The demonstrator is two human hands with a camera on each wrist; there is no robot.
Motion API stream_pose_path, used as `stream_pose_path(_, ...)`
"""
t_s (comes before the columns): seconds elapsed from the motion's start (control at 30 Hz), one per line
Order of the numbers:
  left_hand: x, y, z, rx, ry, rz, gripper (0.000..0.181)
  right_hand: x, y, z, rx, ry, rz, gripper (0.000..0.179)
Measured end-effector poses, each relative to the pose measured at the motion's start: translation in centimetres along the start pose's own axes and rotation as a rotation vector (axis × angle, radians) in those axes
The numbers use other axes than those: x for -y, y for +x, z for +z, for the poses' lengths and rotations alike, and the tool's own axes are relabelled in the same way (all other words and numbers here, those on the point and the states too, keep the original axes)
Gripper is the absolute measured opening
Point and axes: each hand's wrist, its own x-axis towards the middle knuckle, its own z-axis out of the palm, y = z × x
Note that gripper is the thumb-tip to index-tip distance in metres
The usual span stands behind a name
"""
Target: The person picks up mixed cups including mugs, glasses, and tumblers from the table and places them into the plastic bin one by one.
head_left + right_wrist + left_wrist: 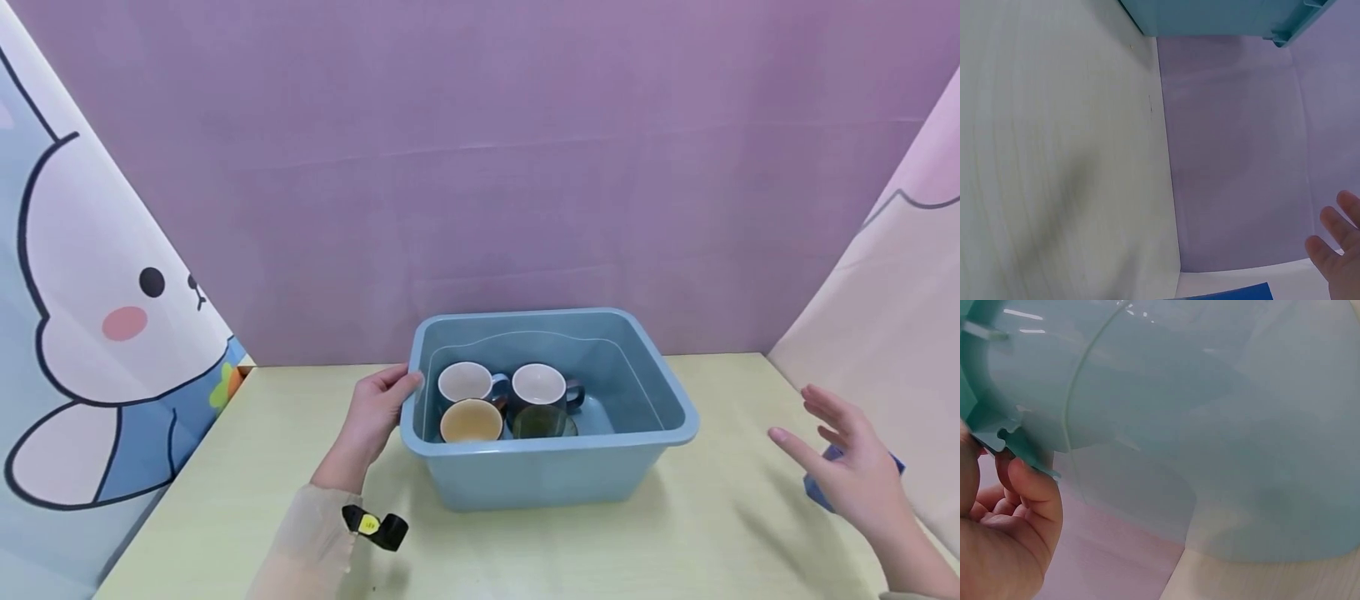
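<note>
A blue plastic bin (536, 479) stands on the table near the back wall. My left hand (375, 412) grips its left rim, thumb on top; the left wrist view shows the fingers (1035, 481) curled at the rim's edge. Inside, toward the left, are a white-lined mug with a pale blue handle (465, 382), a dark mug with a white inside (538, 385), a mug with a cream-yellow inside (471, 421) and a dark green glass vessel (538, 422). Off to the right, my right hand (855, 471) is held with fingers spread and nothing in it.
A blue object (817, 493), partly hidden behind the right hand, sits at the table's right side. A purple cloth (525, 167) hangs behind the table (262, 467). Printed cloths (97, 275) close off the left and right sides.
</note>
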Motion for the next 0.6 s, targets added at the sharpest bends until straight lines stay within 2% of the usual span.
stream_pose_path(0.33,0.0,0.0,0.0,-0.003,-0.001,-0.003,0.041,-1.0,-0.5,-1.0,0.032,-0.094,0.139,0.079)
stream_pose_path(0.6,-0.1,-0.1,0.1,-0.001,-0.01,0.0,0.04,-1.9,-0.2,-1.9,-0.01,-0.091,0.172,0.081)
